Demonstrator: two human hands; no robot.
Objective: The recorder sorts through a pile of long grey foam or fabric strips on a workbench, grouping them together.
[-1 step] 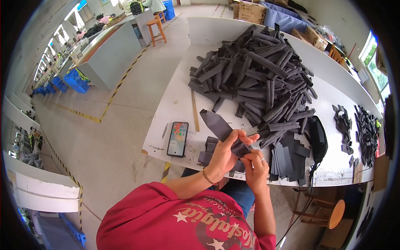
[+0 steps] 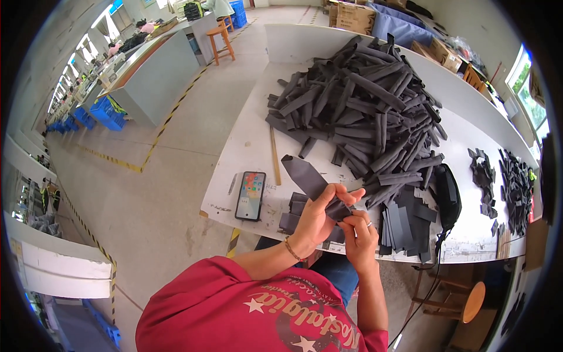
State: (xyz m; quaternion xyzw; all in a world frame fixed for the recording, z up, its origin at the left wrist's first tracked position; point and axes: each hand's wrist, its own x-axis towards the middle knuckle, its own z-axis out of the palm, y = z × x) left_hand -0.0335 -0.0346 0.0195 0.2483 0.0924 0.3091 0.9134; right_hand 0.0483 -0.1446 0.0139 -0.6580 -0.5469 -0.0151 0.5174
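Left hand: gripping a dark strip between thumb and fingers, to the right of the phone.
Right hand: fingertips pinched at the strip's near end, farther right of the phone than my left; what lies between them is too hidden to tell.
Dark strip: slanted, its free end up and right of the phone, just past the level of its top.
Worktop edges: the worktop has its near edge just below the phone and its left edge near on the left; a raised white border stands well beyond it.
Open room: white surface beyond the phone, beside a thin wooden stick to its right.
Crowded side: heaped dark pieces beyond and right of the phone; flat dark pieces well right.
Pose: left elbow bent, palm seemingly turned up; right forearm rising nearly upright, fingers curled inward.
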